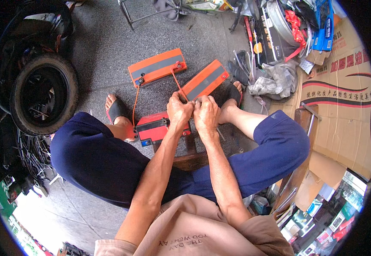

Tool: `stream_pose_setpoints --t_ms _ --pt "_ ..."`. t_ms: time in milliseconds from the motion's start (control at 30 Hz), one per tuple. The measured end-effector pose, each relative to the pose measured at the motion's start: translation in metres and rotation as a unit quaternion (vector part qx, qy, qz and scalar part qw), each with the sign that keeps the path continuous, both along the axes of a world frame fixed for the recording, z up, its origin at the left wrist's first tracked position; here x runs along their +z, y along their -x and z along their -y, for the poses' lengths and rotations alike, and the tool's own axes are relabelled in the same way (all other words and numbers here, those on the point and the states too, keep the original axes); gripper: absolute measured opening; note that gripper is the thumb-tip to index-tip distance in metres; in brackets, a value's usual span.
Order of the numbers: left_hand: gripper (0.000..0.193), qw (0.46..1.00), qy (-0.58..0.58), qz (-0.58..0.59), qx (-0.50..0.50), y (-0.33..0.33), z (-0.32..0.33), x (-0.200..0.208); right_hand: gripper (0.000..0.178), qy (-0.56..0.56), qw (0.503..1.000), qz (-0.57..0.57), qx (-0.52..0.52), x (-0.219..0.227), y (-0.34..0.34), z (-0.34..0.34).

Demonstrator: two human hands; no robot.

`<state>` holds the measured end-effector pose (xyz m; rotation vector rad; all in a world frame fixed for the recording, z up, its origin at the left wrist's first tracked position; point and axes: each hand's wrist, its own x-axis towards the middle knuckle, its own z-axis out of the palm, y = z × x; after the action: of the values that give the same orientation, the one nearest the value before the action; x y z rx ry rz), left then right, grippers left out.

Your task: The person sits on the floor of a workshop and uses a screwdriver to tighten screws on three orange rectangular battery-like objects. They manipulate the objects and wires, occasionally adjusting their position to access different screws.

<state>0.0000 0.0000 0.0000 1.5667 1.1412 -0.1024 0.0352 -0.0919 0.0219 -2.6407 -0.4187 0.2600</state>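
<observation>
Three block-shaped batteries lie on the floor between my feet: an orange one with a grey band [156,68] at the far left, a similar orange one [206,79] set at a slant to the right, and a red and black one [151,133] nearest me. An orange wire [136,100] runs from the far battery's left terminal down toward the red battery. A second orange wire [175,78] goes from its right terminal toward my left hand [180,110]. My left hand and my right hand [206,112] are closed side by side at the slanted battery's near end; their fingers hide what they grip.
A tyre [44,94] stands at the left beside dark clutter. Metal stool legs [130,15] show at the far edge. To the right are a crumpled grey plastic bag [275,79], a large flattened cardboard box [343,128] and a hammer [310,112].
</observation>
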Motion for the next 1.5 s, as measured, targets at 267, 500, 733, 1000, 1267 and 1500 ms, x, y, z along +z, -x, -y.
stream_pose_setpoints --t_ms 267,500,733,1000,1267,1500 --pt "0.034 0.996 0.076 0.039 0.04 0.0 -0.004 -0.012 0.009 -0.004 1.0 -0.004 -0.003 0.0 -0.005 -0.002" --pt "0.031 0.996 0.078 0.017 0.029 0.0 -0.002 -0.004 0.012 0.008 1.0 0.0 0.008 0.003 -0.005 0.0" --pt "0.033 0.995 0.094 0.026 0.033 0.001 -0.003 -0.003 0.013 0.033 0.999 -0.009 0.017 0.007 -0.004 -0.002" --pt "0.033 0.996 0.078 0.031 0.028 0.003 -0.004 -0.007 0.017 0.052 0.998 -0.013 0.034 0.006 -0.006 -0.002" --pt "0.037 0.999 0.045 -0.012 0.003 -0.001 -0.005 0.005 0.019 0.078 0.994 -0.005 0.078 0.011 -0.003 -0.001" --pt "0.028 0.999 0.045 -0.001 0.016 0.002 -0.005 -0.005 0.021 0.098 0.991 -0.015 0.086 0.017 -0.002 -0.007"
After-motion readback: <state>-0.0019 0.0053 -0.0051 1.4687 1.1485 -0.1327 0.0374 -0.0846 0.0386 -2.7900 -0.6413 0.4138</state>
